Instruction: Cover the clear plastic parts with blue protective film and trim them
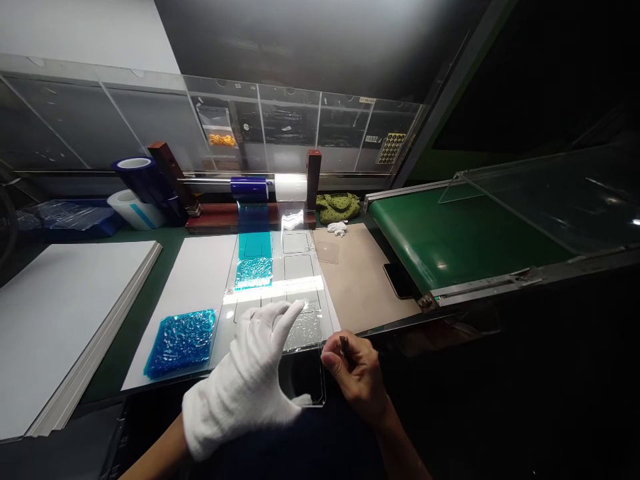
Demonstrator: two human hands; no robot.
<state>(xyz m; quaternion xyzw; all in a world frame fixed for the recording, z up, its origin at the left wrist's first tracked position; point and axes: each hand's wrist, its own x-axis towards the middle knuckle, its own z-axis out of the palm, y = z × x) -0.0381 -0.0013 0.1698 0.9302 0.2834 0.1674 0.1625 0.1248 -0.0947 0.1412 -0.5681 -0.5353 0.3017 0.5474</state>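
Note:
My left hand (250, 367), in a white glove, grips a clear rectangular plastic panel (311, 377) by opposite edges between thumb and fingers. The panel is tilted up at the table's front edge. My right hand (357, 370) is bare and closed beside the panel's right edge, around a small dark piece (344, 345) whose kind I cannot make out. Behind the left glove lies a sheet with drawn rectangles (299, 267). On it rests a strip of teal film (255, 245) from a blue film roll (249, 188). A white roll (291, 187) shares the same rod.
A stack of crinkled blue film (183, 341) lies left of the glove, beside thick white paper (70, 313). Loose rolls (135, 207) stand behind. To the right are brown paper (360, 280), a phone-like dark slab (400, 280) and a green conveyor belt (465, 233).

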